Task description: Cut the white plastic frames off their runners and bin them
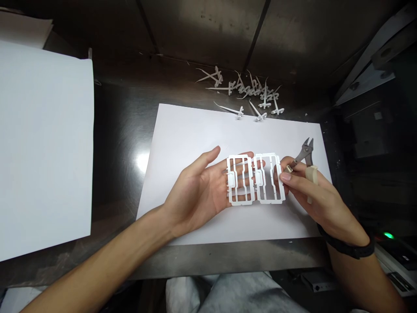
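Two white plastic frames, a left one (249, 182) and a right one (280, 184), lie side by side over the fingers of my left hand (205, 189). That hand is palm up with its fingers spread beneath them. My right hand (312, 191) pinches the right frame's outer edge between thumb and finger. The same hand also holds a pair of cutting pliers (306, 150), their jaws pointing up and slightly apart, the pale handles partly hidden by the fingers. Below the hands is a large white sheet (189, 130).
Several white plastic sprue pieces (254, 87) are scattered behind the sheet, a few touching its back edge. Another white sheet (45, 148) stands at the left. A metal wall (208, 30) rises behind the metal table (120, 130). A device with a green light (388, 235) is at lower right.
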The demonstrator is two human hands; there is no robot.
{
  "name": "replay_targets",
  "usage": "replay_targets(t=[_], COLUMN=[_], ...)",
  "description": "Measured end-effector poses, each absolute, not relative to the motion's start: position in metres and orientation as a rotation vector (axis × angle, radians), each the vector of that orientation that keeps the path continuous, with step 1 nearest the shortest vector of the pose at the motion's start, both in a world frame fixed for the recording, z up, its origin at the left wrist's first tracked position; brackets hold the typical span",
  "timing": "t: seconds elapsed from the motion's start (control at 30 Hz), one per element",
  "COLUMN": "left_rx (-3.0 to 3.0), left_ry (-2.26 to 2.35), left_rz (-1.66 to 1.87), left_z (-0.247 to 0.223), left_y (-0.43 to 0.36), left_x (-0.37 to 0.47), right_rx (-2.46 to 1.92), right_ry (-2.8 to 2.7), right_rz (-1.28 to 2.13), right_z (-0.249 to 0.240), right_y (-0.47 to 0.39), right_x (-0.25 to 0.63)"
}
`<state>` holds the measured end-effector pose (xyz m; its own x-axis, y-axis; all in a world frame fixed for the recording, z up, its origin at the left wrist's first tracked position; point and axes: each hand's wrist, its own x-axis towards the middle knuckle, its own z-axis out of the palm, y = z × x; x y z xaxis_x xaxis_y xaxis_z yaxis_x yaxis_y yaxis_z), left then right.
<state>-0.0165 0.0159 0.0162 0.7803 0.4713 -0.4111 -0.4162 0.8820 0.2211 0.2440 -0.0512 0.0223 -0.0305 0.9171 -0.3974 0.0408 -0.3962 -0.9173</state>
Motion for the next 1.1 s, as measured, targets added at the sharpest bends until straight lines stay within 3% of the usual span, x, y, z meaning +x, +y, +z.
replay_targets(t=[1.1], left_rx=[0.1], left_ry=[0.457], left_rz=[0.501], left_z=[0.015], left_y=[0.0144], left_x=[-0.016], right_rx=[-1.516], right_ry=[-1.071], right_rz=[1.538], right_z=[0.0193], right_y=[-0.0504], right_x=[0.2452])
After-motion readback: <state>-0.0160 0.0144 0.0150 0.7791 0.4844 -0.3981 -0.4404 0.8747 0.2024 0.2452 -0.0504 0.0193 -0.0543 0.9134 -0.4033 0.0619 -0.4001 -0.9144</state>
